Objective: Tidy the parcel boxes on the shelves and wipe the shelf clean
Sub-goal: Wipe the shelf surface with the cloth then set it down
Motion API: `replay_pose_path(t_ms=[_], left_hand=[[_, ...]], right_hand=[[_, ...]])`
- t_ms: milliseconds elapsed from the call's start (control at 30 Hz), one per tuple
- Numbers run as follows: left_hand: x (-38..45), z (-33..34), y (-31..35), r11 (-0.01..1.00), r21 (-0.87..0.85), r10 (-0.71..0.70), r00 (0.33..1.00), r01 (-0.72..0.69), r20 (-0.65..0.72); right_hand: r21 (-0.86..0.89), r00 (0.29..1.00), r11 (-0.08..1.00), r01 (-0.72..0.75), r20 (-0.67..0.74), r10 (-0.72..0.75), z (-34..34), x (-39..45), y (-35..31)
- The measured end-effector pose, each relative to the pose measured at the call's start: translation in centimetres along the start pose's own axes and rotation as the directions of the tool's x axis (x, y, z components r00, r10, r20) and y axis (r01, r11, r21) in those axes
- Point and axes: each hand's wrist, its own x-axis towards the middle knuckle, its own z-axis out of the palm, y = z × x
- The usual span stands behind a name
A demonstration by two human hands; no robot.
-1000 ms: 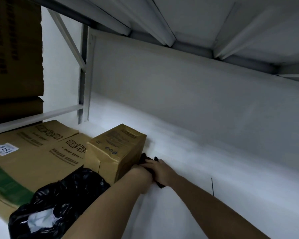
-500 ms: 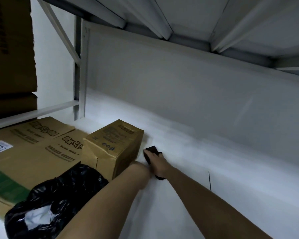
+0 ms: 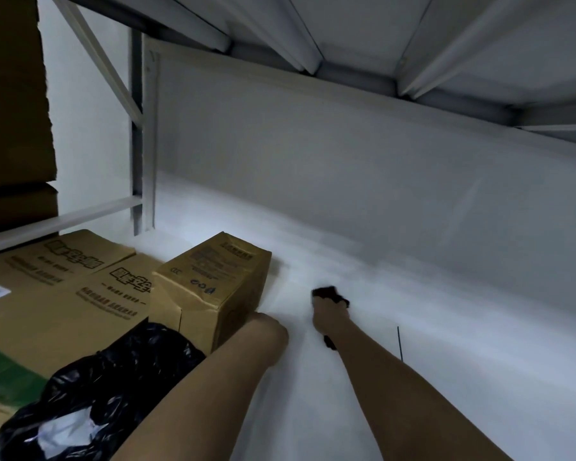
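Note:
My right hand [image 3: 330,316] grips a black cloth [image 3: 328,292] and presses it on the white shelf surface [image 3: 429,344], about a hand's width right of a small brown parcel box [image 3: 210,284]. My left hand [image 3: 268,329] lies against the lower right side of that box, its fingers hidden. The small box stands on the shelf beside a large flat printed cardboard box [image 3: 64,294]. A black plastic bag [image 3: 107,390] lies in front of both boxes.
More brown cartons [image 3: 14,104] are stacked on the neighbouring shelf at the upper left, behind a grey metal upright [image 3: 137,141]. The upper shelf's ribbed underside [image 3: 379,38] hangs close overhead. A white back wall [image 3: 346,168] bounds the shelf. A thin dark mark [image 3: 399,342] shows right of my right arm.
My right hand has slid the black cloth to the right, away from the small box. My left hand has stayed by the box's side.

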Motion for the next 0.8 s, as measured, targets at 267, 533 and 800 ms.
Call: replay_pose_path(t_ms=[267, 533, 800], left_hand=[[-0.2, 0.0, -0.2, 1.000, 0.008, 0.024, 0.997, -0.024, -0.068], [-0.8, 0.0, 0.2, 1.000, -0.005, 0.015, 0.994, -0.015, -0.105], [-1.5, -0.2, 0.7, 0.999, 0.009, 0.034, 0.995, -0.033, -0.095]], right_hand=[[0.093, 0.999, 0.995, -0.035, 0.015, 0.034, -0.1, -1.9, 6.3], [-0.094, 0.981, 0.979, -0.181, 0.055, 0.187, -1.1, -2.4, 7.7], [-0.076, 0.982, 0.982, 0.174, 0.092, -0.167, -0.6, -3.0, 6.0]])
